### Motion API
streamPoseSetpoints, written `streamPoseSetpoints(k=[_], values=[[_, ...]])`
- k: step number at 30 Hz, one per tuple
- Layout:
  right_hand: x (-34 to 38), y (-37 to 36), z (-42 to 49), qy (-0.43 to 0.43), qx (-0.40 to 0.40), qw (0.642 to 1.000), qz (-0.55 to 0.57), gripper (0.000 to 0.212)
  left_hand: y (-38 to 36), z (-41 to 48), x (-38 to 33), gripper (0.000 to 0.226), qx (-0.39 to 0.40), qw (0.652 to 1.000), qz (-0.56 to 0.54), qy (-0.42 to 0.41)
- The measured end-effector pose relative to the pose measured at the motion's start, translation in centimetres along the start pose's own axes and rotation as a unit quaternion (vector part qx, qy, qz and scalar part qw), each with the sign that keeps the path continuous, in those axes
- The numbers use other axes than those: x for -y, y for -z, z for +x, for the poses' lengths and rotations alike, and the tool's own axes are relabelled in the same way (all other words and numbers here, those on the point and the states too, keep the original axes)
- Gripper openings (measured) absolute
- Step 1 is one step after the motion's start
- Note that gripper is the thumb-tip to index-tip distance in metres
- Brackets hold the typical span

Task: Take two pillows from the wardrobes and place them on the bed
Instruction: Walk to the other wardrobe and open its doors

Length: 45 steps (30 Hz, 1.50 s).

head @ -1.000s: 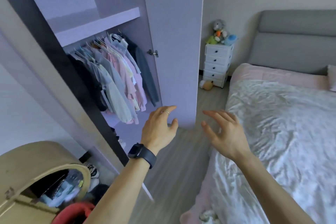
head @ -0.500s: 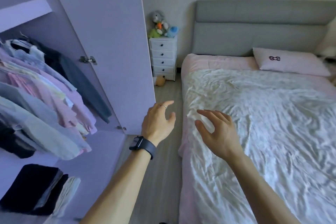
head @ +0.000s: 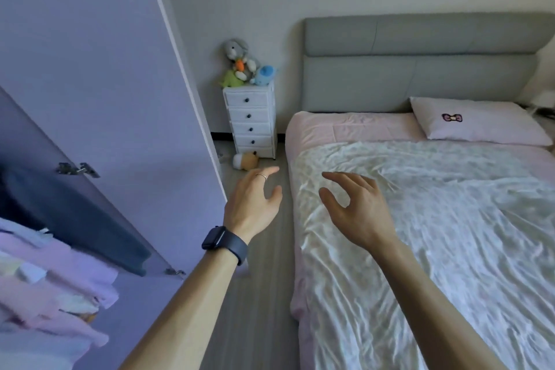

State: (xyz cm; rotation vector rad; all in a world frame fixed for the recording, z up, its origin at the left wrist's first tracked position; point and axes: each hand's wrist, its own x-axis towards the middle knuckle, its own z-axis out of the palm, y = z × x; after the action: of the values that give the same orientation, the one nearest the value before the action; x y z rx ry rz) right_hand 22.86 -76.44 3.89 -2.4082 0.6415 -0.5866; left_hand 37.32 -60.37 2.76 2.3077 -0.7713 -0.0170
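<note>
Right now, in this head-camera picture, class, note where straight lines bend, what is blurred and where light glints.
Head view: the wide lens leans the wardrobe door and bows the headboard at its right end; head view, lower left: the hanging clothes are smeared; head view, right: light glints on the creased white quilt.

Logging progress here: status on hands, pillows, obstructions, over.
Left hand and right hand open, empty. One pillow on bed, at headboard end. Wardrobe door stands open at left.
</note>
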Motion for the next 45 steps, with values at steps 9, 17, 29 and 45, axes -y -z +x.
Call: streamPoseSetpoints(k=[9, 17, 29, 45], values=[[-0.8, -5.2, 14.5, -0.018, -0.004, 1.0, -0.013, 0.037, -1.5, 15.7, 2.2, 0.04, 0.019, 0.999, -0.023, -0.032], [-1.0, -9.0, 26.8, -0.025, -0.021, 0.999, -0.013, 0.036, -3.1, 28.3, 4.8, 0.041, 0.036, 0.998, -0.01, -0.044], [-5.7, -15.9, 48.0, 0.003, 0.044, 0.999, -0.007, 0.036, -8.7, 46.3, 10.6, 0.041, 0.005, 0.996, -0.032, 0.084], [13.0, -37.9, 67.8, 0.339, 0.219, 0.907, 0.119, 0.036, 6.3, 54.0, 27.0, 0.041, -0.35, 0.881, 0.061, 0.312]])
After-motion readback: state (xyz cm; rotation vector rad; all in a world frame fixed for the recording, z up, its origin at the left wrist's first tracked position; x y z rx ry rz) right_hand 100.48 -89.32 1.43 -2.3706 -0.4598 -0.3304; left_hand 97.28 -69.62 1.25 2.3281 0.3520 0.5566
